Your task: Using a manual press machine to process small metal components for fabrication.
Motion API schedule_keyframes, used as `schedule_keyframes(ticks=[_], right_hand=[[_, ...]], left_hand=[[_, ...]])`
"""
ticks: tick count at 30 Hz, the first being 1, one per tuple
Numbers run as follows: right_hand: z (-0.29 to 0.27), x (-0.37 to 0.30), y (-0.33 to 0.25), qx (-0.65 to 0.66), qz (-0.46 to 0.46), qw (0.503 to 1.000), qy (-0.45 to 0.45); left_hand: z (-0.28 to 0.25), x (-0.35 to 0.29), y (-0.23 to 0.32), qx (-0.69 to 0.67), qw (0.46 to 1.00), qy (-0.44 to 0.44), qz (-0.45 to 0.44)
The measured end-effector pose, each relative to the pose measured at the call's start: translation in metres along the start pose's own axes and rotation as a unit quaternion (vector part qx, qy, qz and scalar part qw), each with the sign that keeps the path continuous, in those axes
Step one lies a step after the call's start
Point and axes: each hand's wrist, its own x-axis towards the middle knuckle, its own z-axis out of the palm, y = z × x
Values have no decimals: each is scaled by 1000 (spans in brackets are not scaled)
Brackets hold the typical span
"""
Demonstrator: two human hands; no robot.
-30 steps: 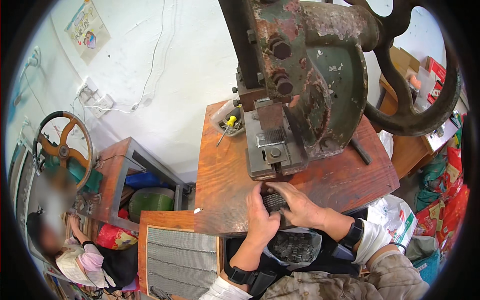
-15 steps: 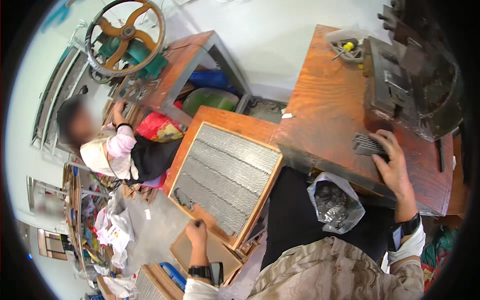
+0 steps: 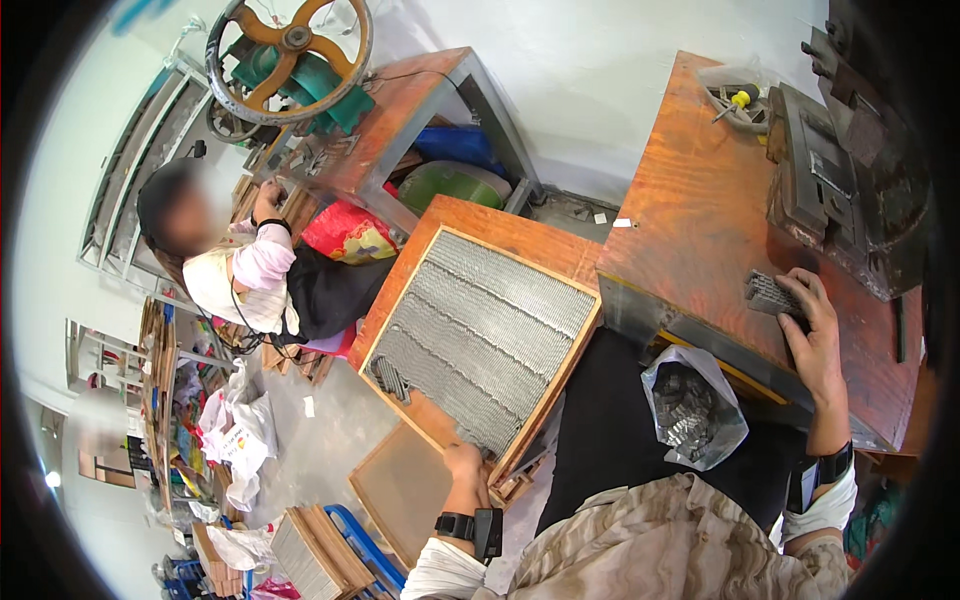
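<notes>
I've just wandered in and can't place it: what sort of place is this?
Probably a small metalworking workshop: there's a heavy bolted machine on a wooden bench, another machine with a large handwheel, and a wooden tray of small metal pieces in rows.

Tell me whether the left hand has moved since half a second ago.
Yes. Against the tray, the left hand has moved rightward in the picture, toward its lowest corner.

White plastic bag (image 3: 250, 415) — small coloured print (image 3: 238, 441), lettering too tiny to read
</notes>
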Motion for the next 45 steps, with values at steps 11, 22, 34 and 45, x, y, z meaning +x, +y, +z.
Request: schedule_keyframes(ticks=[11,22,34,45], right_hand=[[-1,1,-3,7,-5,1000,-1],[-3,4,-5,9,-5,1000,-1],[-4,-2,5,-17,-56,998,32],[-6,-5,8,5,-69,997,44]], left_hand=[[-18,-46,43,144,982,-10,124],[-76,-70,115,-173,975,-127,63],[49,-252,309,0,688,-398,607],[148,-323,338,102,493,-431,749]])
